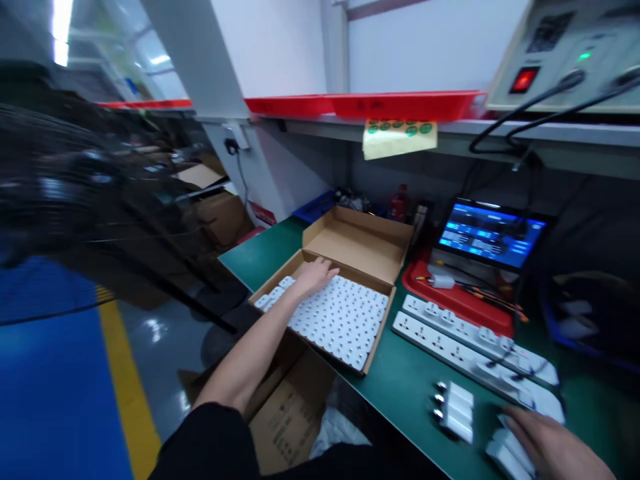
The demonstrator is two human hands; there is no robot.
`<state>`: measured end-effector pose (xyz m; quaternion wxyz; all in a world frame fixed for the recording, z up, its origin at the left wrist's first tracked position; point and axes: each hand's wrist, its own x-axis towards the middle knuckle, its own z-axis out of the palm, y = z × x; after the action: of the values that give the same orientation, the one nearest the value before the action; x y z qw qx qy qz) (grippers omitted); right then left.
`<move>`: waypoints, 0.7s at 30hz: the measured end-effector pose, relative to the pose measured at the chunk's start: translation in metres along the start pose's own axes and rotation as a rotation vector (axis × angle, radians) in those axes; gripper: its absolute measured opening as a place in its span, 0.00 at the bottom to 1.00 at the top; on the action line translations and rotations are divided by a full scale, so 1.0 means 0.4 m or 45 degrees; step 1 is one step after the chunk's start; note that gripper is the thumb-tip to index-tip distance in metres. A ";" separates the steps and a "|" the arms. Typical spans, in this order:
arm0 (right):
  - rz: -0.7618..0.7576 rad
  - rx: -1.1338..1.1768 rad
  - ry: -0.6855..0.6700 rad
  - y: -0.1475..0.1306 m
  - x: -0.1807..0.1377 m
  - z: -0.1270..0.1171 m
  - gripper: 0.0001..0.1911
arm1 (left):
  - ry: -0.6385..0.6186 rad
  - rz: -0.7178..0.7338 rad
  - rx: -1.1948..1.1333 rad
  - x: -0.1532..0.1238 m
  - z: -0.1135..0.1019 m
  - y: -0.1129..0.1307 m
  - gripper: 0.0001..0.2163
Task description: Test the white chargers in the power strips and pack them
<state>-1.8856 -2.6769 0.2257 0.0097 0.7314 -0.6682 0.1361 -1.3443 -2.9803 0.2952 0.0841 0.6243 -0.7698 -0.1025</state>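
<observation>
My left hand (314, 275) reaches into an open cardboard box (381, 319) packed with several rows of small white chargers (345, 320). Its fingers lie spread on the chargers near the box's far left corner. My right hand (553, 445) rests at the bottom right of the green bench, fingers curved over a small group of white chargers (505, 455). Three more white chargers (454, 410) with metal plugs lie side by side just left of that hand.
Two long white power strips (467, 343) lie right of the box. Behind them sit a red tray (463, 300) and a lit tablet screen (490, 233). A grey tester (565, 53) stands on the shelf. Another cardboard box (290, 407) sits below the bench edge.
</observation>
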 end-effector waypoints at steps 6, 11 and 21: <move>0.054 -0.165 -0.313 -0.035 0.027 -0.093 0.21 | 0.259 0.709 -0.040 -0.210 0.102 0.269 0.23; -0.041 0.071 -0.099 -0.166 0.126 -0.127 0.24 | 0.332 1.438 -0.004 -0.422 0.216 0.528 0.26; -0.037 -0.277 -0.294 -0.332 0.299 -0.065 0.27 | 0.361 1.760 0.057 -0.477 0.328 0.599 0.05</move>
<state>-1.7521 -2.7741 0.2985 0.0141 0.7465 -0.6649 -0.0222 -1.5649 -2.7391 0.2312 0.2165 0.0011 -0.9736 0.0726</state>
